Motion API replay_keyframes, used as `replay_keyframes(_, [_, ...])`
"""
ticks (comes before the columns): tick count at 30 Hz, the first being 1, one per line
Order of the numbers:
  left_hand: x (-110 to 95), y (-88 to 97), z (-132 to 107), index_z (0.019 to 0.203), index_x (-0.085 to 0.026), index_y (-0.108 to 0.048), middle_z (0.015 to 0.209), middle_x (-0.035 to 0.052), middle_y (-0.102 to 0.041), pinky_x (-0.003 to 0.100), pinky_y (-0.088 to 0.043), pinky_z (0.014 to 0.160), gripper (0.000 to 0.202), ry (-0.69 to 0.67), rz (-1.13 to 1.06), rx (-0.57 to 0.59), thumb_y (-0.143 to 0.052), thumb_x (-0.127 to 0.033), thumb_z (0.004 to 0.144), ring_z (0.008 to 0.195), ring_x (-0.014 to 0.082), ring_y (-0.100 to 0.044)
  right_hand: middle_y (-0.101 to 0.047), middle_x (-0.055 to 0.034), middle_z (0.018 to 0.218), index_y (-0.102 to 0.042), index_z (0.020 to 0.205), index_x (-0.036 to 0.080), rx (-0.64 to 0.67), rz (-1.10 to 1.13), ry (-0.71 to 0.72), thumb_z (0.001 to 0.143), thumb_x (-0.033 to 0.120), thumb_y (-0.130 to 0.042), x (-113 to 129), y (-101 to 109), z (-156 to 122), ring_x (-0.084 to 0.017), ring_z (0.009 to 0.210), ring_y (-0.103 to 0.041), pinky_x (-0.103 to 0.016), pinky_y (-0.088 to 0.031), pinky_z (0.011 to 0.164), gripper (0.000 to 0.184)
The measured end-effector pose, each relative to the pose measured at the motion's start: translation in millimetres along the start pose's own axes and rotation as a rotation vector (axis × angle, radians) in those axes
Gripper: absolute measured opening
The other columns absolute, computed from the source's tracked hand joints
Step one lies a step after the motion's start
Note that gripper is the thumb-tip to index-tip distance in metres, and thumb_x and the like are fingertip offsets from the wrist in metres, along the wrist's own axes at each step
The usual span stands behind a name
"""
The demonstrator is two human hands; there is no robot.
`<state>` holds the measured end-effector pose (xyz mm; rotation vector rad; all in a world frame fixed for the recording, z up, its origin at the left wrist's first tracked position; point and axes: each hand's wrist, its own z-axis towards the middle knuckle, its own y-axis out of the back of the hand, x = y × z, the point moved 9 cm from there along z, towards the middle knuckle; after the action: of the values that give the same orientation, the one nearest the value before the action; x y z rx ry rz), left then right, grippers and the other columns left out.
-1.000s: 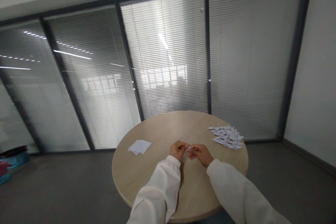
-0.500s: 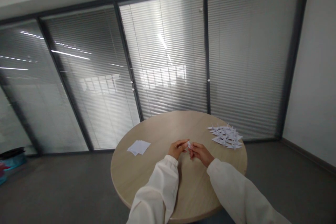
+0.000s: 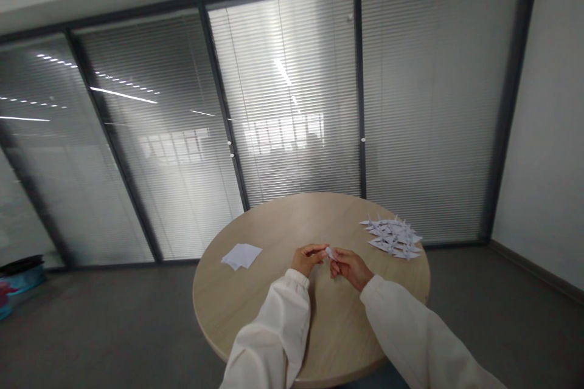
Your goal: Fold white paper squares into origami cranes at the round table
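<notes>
Over the middle of a round wooden table, my left hand and my right hand meet, both pinched on a small folded piece of white paper. Both arms wear cream sleeves. The fingers of each hand are curled round the paper, which is too small to make out in shape. A pile of several folded white paper cranes lies at the table's right side. A small stack of flat white paper squares lies to the left of my hands.
A wall of glass panels with closed blinds stands behind the table. Grey carpet surrounds the table. A coloured bag or box sits on the floor at the far left. A plain wall rises on the right.
My hands have shifted slightly on the small paper, the fingers working it; the view has drifted a little. The crane pile and the paper squares have not moved.
</notes>
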<state>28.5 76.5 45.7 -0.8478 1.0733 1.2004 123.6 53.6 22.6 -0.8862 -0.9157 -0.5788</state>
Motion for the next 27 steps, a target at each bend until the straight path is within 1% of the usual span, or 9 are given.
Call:
replay_keyframes(9, [-2,5.7,1,0.069,-0.014,-0.070,0.065,0.0050,-0.066,0.019,-0.045,0.045,0.033,-0.011,0.049,-0.066,-0.073,-0.039,0.048,0.051,0.0095,-0.053,-0.049,0.0006,0.053,-0.056,0.072,0.013,0.015,-0.065,0.005,0.074,0.047,-0.055,-2,1,1,-0.011,0.047,-0.047,-0.026,-0.043,0.051,0.033])
replay_keyframes(16, [-8,9.9,-1,0.065,-0.013,-0.070,0.061,0.0039,-0.065,0.019,-0.043,0.042,0.030,-0.038,0.145,-0.114,-0.071,-0.039,0.050,0.047,0.0084,-0.050,-0.050,0.0011,0.055,-0.055,0.073,0.014,-0.023,-0.193,0.026,0.073,0.053,-0.052,-2,5,2,-0.010,0.046,-0.048,-0.025,-0.042,0.050,0.039])
replay_keyframes(22, [-9,9.6,-2,0.063,-0.013,-0.068,0.061,0.0039,-0.062,0.019,-0.044,0.042,0.027,-0.069,0.201,-0.126,-0.068,-0.038,0.054,0.051,0.0104,-0.051,-0.050,0.0015,0.055,-0.055,0.076,0.014,-0.040,-0.289,0.020,0.075,0.056,-0.046,-8,11,4,-0.010,0.045,-0.048,-0.023,-0.041,0.047,0.043])
replay_keyframes(24, [-8,9.3,-1,0.062,-0.013,-0.067,0.060,0.0035,-0.061,0.019,-0.044,0.041,0.026,-0.068,0.217,-0.127,-0.068,-0.038,0.054,0.053,0.0112,-0.052,-0.052,0.0007,0.056,-0.055,0.076,0.015,-0.071,-0.345,0.030,0.075,0.058,-0.045,-7,14,4,-0.011,0.048,-0.049,-0.023,-0.041,0.046,0.044])
replay_keyframes(27, [-4,9.7,-1,0.062,-0.013,-0.065,0.059,0.0024,-0.058,0.019,-0.044,0.040,0.026,-0.056,0.245,-0.130,-0.066,-0.038,0.056,0.053,0.0113,-0.051,-0.056,-0.0017,0.066,-0.056,0.078,0.016,-0.147,-0.434,0.101,0.074,0.057,-0.047,4,18,3,-0.014,0.061,-0.053,-0.023,-0.042,0.050,0.042])
